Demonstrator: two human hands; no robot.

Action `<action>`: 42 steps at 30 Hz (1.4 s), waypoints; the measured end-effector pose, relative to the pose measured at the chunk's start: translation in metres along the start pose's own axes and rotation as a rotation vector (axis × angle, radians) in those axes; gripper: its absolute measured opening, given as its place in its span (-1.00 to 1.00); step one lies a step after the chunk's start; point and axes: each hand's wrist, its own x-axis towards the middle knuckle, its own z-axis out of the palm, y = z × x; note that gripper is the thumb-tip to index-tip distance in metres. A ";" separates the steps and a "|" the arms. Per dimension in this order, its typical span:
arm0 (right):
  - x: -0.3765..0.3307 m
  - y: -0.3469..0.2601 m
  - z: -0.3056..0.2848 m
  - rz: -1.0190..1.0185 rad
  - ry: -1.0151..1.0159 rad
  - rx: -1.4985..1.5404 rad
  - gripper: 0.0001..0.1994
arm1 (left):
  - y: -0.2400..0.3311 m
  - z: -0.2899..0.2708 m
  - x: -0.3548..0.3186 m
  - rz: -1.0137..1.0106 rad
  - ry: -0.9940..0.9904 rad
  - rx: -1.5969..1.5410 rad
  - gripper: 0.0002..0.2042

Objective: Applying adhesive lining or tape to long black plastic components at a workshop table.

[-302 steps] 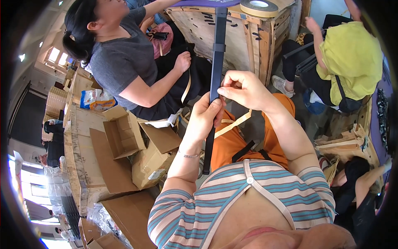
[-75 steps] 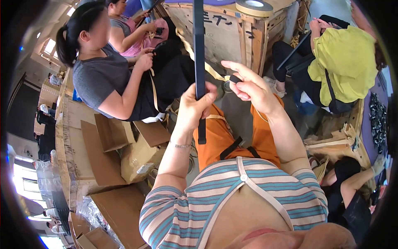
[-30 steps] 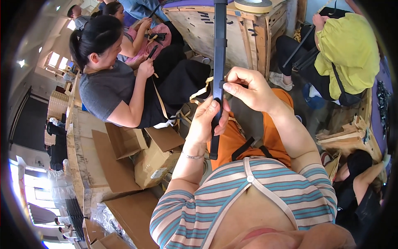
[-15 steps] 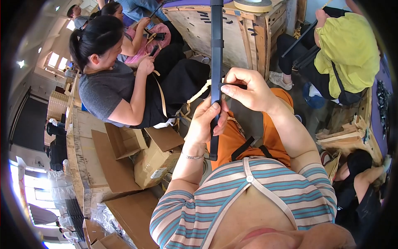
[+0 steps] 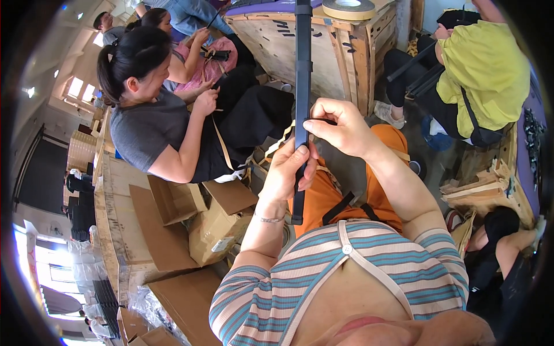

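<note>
A long black bar [image 5: 303, 86], with darker bands around it, stands lengthwise in front of me. My left hand [image 5: 288, 167] is wrapped around its lower part, thumb on the front face. Just above, my right hand [image 5: 340, 128] pinches a short black strip [image 5: 329, 121] between thumb and finger, pressed against the bar's right side. Where the strip's other end lies cannot be made out. Beside the bar, a pale yellow strip [image 5: 283, 138] hangs in loose folds just above my left hand.
Close on my left sits a co-worker in a grey shirt [image 5: 147, 127]. Open cardboard boxes [image 5: 213, 230] lie below. Ahead is a wooden crate [image 5: 283, 46] bearing a tape roll [image 5: 349, 8]. A person in a yellow top [image 5: 485, 75] sits to the right, near another wooden crate [image 5: 490, 193].
My right hand has shifted slightly down and left along the bar, its strip now closer against it. My left hand keeps its hold. The grey-shirted co-worker's hands have moved.
</note>
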 end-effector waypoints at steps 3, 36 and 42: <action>0.001 0.005 0.003 -0.049 0.038 0.056 -0.82 | -0.001 0.002 0.003 0.010 0.004 0.023 -0.75; -0.004 -0.031 -0.004 0.106 -0.007 -0.077 -0.84 | 0.005 -0.003 -0.014 0.191 0.072 0.117 -0.84; -0.001 -0.035 -0.003 0.121 -0.039 -0.020 -0.84 | 0.009 -0.009 -0.010 0.140 0.029 0.108 -0.79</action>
